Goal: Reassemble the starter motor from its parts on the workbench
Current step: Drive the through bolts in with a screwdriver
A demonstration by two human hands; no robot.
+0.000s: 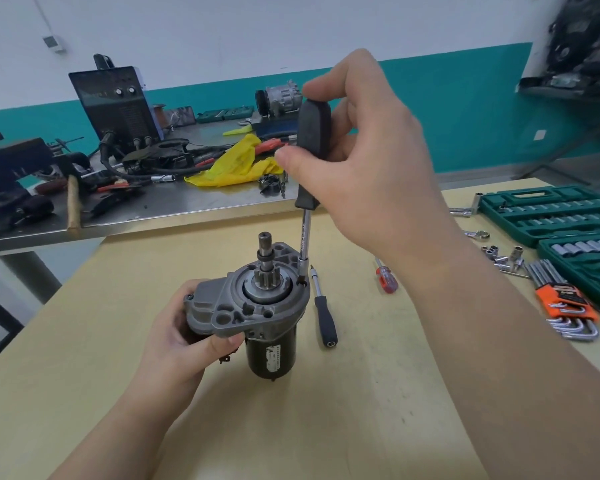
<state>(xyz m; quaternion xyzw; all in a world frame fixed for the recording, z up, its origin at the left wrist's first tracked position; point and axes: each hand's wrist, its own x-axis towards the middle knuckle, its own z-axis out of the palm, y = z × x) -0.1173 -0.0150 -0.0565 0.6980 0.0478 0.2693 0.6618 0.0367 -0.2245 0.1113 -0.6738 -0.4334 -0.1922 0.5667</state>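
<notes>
A single head-worn wide-angle view looks forward and down from close above the pale wooden workbench (378, 393), both forearms reaching in from the bottom edge. Its upper part takes in a cluttered grey steel table (187, 202) beyond and the white-and-teal wall (465, 98) behind

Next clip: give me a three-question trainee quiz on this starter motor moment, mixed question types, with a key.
1. True or false: the left hand grips the starter motor by its grey housing.
2. Which tool is the right hand holding?
A. the black-handled driver standing upright on the motor
B. the second black-handled driver lying on the table
C. the small red screwdriver
3. Fill in: the orange-holdered hex keys lie to the ____ of the motor.

Key: 1 true; 2 A; 3 right
</notes>
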